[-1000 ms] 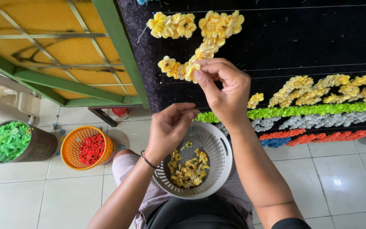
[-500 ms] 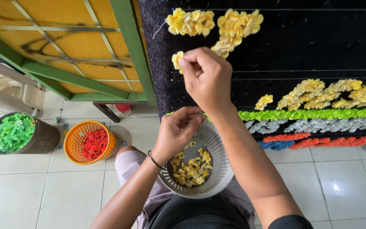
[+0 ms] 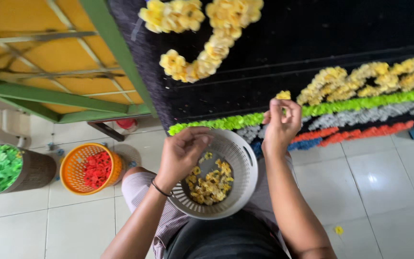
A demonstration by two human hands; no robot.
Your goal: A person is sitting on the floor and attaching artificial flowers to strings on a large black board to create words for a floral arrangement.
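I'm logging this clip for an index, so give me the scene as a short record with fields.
left hand: fingers pinched, over the rim of the white basket
right hand: raised at the black board, fingertips by a small yellow piece
basket contents: yellow pieces
floor left: orange basket with red pieces; dark bin with green pieces

Glossy white floor tiles, a green-framed yellow panel, soft daylight glare.

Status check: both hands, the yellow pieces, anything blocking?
Left hand pinched over grey basket of yellow pieces. Right hand raised at black board, fingers closed below one yellow piece. Nothing between.
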